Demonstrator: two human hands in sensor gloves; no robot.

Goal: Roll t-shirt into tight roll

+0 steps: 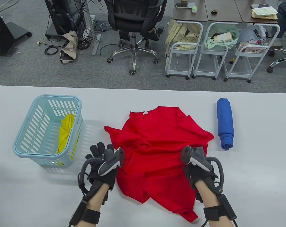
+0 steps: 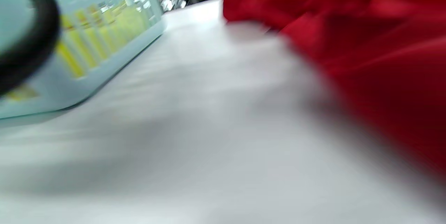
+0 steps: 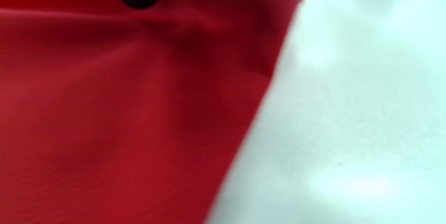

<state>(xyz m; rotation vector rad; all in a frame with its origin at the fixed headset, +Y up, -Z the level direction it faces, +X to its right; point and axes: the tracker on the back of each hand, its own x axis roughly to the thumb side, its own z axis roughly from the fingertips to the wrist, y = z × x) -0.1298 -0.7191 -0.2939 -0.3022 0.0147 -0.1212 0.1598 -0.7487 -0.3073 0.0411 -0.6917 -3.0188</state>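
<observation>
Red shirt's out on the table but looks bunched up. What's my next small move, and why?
Probably flatten it first. The red t-shirt lies crumpled and skewed, its near hem folded over. The left hand sits at its left edge with fingers spread, the right hand on its right side. Draw both sides outward to smooth it before rolling.

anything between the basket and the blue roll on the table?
Yes: the red t-shirt, spread crumpled, lies between the basket and the blue roll. Table view shows it.

Both wrist views are motion-blurred; the right hand (image 1: 199, 169) hides its fingers beside the red t-shirt (image 1: 157, 146).
</observation>
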